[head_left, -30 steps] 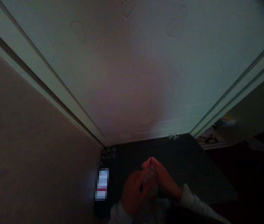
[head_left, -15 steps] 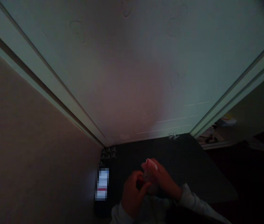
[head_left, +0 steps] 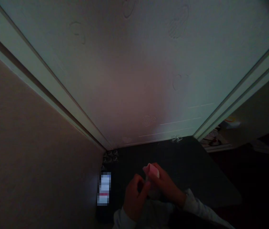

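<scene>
A small pink piece (head_left: 153, 171) with a pointed, folded top edge is in my right hand (head_left: 169, 186), whose fingers are closed round it. The dim light hides whether it is paper, cloth or soft plastic. My left hand (head_left: 134, 198) is closed in a pinch close beside it, thumb and fingertips meeting near its lower left side. What lies between those fingertips, if anything, is too dark to make out. Below the pink piece, between the hands, a pale rounded shape (head_left: 153, 193) shows faintly. Both hands are held above a dark tabletop (head_left: 196, 178).
A lit phone-like screen (head_left: 104, 188), blurred out, lies at the table's left edge. Several small clear objects (head_left: 110, 156) sit in the far left corner, and more clear pieces (head_left: 176, 138) by the white panel (head_left: 129, 79) with heart patterns. A shelf with items (head_left: 214, 138) is at right.
My left thumb has moved up towards the pink piece. The pink piece has turned slightly in my right hand, showing more of its face. The clear shine between the hands has faded.
</scene>
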Tool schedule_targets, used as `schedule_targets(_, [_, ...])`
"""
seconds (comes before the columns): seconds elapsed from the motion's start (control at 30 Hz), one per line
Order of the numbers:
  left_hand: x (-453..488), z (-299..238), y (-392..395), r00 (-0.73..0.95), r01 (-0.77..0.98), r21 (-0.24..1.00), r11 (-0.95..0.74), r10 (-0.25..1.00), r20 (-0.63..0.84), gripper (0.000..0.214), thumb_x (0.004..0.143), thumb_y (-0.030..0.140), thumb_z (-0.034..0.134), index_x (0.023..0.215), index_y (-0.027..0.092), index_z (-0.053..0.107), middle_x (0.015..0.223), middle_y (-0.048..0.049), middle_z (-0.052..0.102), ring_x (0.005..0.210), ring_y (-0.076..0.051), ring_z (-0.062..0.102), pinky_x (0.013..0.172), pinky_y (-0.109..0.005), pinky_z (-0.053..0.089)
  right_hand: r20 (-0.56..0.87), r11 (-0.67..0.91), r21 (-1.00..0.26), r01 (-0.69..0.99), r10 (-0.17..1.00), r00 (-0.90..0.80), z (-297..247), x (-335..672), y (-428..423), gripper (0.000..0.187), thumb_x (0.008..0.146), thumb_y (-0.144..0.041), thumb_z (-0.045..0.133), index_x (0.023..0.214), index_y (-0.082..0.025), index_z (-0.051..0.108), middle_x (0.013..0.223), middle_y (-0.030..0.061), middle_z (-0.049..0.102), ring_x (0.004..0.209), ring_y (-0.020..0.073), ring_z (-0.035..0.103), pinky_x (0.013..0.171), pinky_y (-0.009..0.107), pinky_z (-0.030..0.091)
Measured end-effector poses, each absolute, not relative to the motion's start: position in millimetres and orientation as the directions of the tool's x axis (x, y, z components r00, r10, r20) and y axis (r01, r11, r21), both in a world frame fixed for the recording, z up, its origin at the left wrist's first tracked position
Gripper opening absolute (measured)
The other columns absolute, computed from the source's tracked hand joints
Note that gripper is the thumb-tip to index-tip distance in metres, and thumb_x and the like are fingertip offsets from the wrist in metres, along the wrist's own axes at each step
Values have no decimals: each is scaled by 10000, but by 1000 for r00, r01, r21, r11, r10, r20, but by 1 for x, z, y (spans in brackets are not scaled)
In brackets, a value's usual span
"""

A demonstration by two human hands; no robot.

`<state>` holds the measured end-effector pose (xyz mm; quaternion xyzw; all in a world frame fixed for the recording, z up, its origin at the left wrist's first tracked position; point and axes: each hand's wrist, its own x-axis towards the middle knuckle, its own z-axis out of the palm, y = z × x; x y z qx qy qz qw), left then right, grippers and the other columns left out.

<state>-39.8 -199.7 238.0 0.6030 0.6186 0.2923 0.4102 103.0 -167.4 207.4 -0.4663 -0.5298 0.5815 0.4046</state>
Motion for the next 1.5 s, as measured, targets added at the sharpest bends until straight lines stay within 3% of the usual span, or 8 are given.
schedule_targets(0.13, [-39,236,-201,79,476,870,129,979,-189,280,838,418,420,660,202,436,613,39,439,593,-145,439,561,-254,310,-115,-105,-993,52,965,-237,207,102,-168,320,837,-495,483,861,-182,545,784,22,606,693,164,557,625,272,446])
schedule_targets(0.27, [-38,235,-200,101,445,881,162,968,-229,311,828,446,421,638,201,439,603,36,436,591,-147,429,561,-260,300,-124,-126,-992,8,968,-216,203,102,-167,471,879,-558,315,789,-178,578,768,43,621,696,174,568,658,293,445])
schedule_targets(0.47, [-36,234,-197,99,402,893,200,961,-260,362,836,482,362,616,206,440,592,28,447,586,-155,440,561,-271,311,-132,-144,-988,-47,970,-204,195,103,-168,568,858,-624,252,773,-181,597,786,62,638,730,200,592,694,326,465])
schedule_targets(0.73, [-37,232,-196,83,317,900,299,937,-340,606,819,650,207,482,210,452,496,1,479,554,-172,493,596,-298,387,-70,-67,-998,18,962,-265,209,102,-170,363,784,-519,543,899,-175,546,837,42,615,746,184,570,676,299,449])
schedule_targets(0.9, [-35,237,-195,67,275,900,340,927,-370,646,740,746,261,501,198,506,520,-9,533,592,-179,511,630,-303,413,-110,-123,-991,-52,973,-205,207,99,-170,388,842,-551,420,730,-192,514,689,-6,545,634,148,511,598,271,420])
schedule_targets(1.1, [-33,240,-195,88,236,902,362,916,-391,664,707,773,288,538,185,547,537,-14,544,603,-179,498,608,-295,405,-143,-176,-975,-136,965,-218,196,100,-169,466,866,-586,307,736,-195,525,727,21,572,656,163,533,635,302,453])
schedule_targets(1.37, [-34,237,-193,80,229,904,361,919,-387,674,725,772,239,464,203,490,498,-8,518,593,-181,517,653,-309,412,-99,-161,-973,-167,939,-329,203,105,-168,401,738,-520,606,953,-190,529,877,31,565,789,184,550,703,300,459])
schedule_targets(1.5, [-35,235,-193,72,232,906,355,922,-380,687,720,779,222,443,208,484,466,-8,511,565,-181,520,650,-317,418,-102,-168,-973,-158,928,-358,201,108,-168,429,773,-551,545,1010,-194,527,941,57,582,869,205,557,736,314,466])
